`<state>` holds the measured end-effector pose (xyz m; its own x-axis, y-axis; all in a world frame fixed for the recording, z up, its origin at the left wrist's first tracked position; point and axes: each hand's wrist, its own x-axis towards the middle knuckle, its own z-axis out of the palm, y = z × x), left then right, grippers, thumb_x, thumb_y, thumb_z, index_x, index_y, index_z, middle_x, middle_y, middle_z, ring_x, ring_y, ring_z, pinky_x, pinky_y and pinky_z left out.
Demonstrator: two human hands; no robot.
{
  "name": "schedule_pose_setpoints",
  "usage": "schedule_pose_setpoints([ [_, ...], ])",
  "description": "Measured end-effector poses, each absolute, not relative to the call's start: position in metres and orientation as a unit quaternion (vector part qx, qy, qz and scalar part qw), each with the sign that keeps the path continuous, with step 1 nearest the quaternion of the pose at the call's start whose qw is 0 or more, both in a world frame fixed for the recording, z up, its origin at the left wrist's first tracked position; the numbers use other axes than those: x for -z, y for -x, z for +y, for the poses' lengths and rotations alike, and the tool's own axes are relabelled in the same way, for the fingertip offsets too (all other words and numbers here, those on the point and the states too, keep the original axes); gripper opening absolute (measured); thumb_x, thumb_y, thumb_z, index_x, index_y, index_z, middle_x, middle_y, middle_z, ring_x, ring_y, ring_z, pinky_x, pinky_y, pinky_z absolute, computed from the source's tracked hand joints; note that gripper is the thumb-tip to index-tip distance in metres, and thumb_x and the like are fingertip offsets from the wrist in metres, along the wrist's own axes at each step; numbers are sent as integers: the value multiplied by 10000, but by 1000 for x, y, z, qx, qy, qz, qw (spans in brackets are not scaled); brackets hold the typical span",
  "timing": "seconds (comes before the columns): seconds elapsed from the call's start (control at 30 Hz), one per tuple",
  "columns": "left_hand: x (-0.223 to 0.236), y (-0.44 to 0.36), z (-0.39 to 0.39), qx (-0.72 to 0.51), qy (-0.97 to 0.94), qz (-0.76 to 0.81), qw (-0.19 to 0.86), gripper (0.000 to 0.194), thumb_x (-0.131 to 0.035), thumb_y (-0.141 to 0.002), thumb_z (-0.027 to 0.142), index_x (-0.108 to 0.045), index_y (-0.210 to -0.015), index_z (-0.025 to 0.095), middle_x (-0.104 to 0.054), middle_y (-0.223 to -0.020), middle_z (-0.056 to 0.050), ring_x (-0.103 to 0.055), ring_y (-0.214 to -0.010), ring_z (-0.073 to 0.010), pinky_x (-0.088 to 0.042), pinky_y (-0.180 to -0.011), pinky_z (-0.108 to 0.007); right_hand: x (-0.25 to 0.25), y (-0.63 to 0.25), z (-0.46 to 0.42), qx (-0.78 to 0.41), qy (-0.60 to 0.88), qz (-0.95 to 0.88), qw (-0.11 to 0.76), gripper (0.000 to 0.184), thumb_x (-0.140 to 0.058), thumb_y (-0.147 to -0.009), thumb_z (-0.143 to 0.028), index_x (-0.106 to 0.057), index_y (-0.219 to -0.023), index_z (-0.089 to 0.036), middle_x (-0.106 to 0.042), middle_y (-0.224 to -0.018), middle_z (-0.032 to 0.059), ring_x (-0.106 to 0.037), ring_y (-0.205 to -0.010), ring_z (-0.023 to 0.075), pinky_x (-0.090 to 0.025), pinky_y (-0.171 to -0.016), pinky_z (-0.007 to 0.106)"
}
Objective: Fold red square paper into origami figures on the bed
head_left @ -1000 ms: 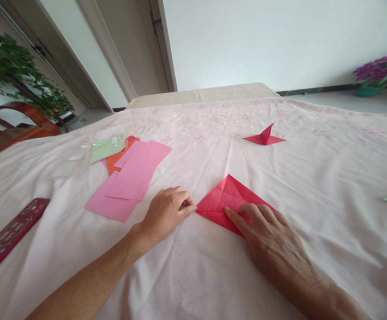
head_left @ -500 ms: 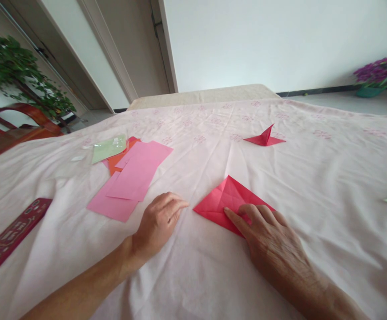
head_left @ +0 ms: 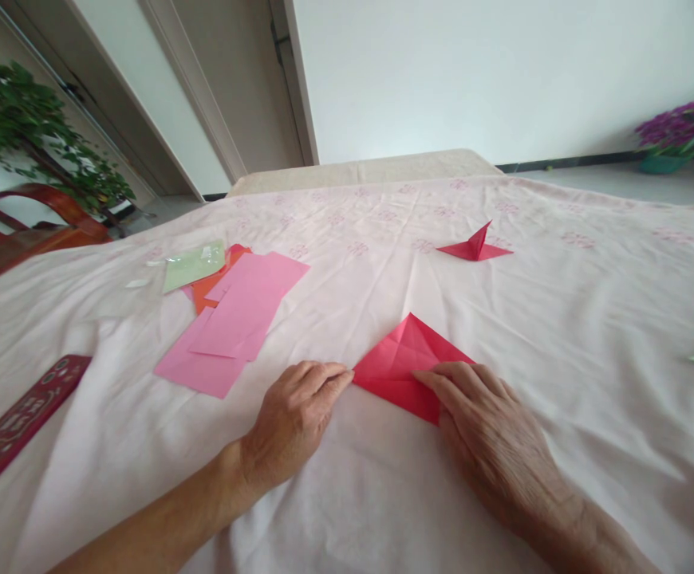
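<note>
Several pink sheets [head_left: 239,315] lay on the left, apart from your work. Your left hand [head_left: 299,410] came next, fingertips drawn narrow at the left corner of the folded red paper [head_left: 386,363]; whether they pinched it you could not tell. That paper lay flat on the pale cloth [head_left: 335,502], near, right of the middle. It looked light, thin and crisp, likely to slide on fabric and crumple if shoved. Its left corner and outer edges seemed your best holds, with light pressure across the creases. Your right hand [head_left: 484,422] covered its right part, fingers bent and resting on it; any grip underneath was hidden.
</note>
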<state>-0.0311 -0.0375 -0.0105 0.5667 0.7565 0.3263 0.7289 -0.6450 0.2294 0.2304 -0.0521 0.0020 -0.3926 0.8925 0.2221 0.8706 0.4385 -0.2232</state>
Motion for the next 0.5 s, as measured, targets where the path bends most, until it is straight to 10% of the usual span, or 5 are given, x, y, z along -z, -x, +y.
schedule_pose_setpoints([
  [0.17, 12, 30, -40, -196, -888, 415, 14, 406, -464, -903, 62, -558, -1285, 161, -625, -1176, -82, -560, -1049, -201, -490, -936, -370, -3, -231, -48, -64, 575, -797, 172, 189, -452, -933, -335, -618, -969, -252, -621, -885, 45, -515, -821, 228, -424, -718, 370],
  [0.5, 11, 28, -43, -158, -897, 412, -27, 414, -436, -912, 72, -534, -1307, 142, -619, -1210, -106, -562, -1075, -226, -494, -947, -395, 7, -234, -43, -94, 593, -773, 205, 123, -549, -862, -245, -640, -944, -256, -664, -837, 14, -562, -801, 214, -423, -716, 344],
])
